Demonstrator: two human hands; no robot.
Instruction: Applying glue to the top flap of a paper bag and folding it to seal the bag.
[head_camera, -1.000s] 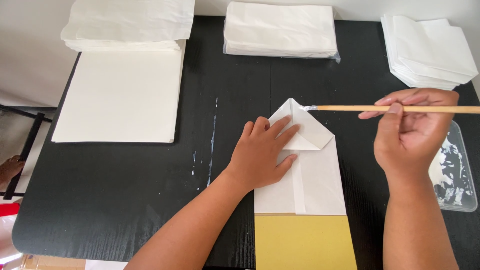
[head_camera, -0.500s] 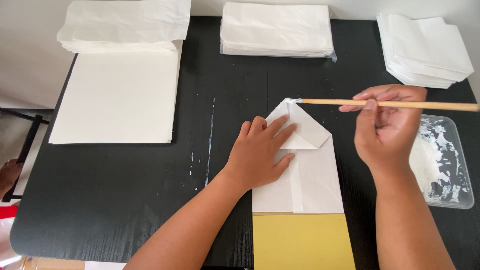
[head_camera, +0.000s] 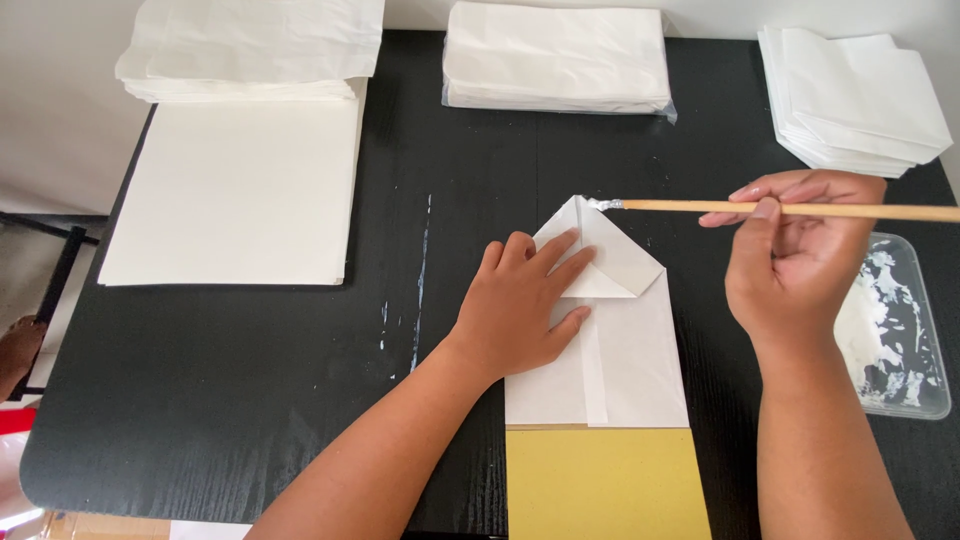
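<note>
Nearest us, a yellow rectangular sheet (head_camera: 605, 485) lies under the folded white paper bag (head_camera: 625, 350) on the black wooden table (head_camera: 250, 400). Our left hand (head_camera: 520, 305) presses flat on it, fingers released; our right hand (head_camera: 795, 260) clenches a thin wooden brush (head_camera: 780, 209), its tip touching the bag's folded peak.

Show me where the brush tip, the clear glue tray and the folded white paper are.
Brush tip (head_camera: 603, 204), head view: on the wet bristles at the paper's top corner.
Clear glue tray (head_camera: 915, 340), head view: on its smeared floor, right of the right hand.
Folded white paper (head_camera: 640, 350), head view: on its flat lower panel.
</note>
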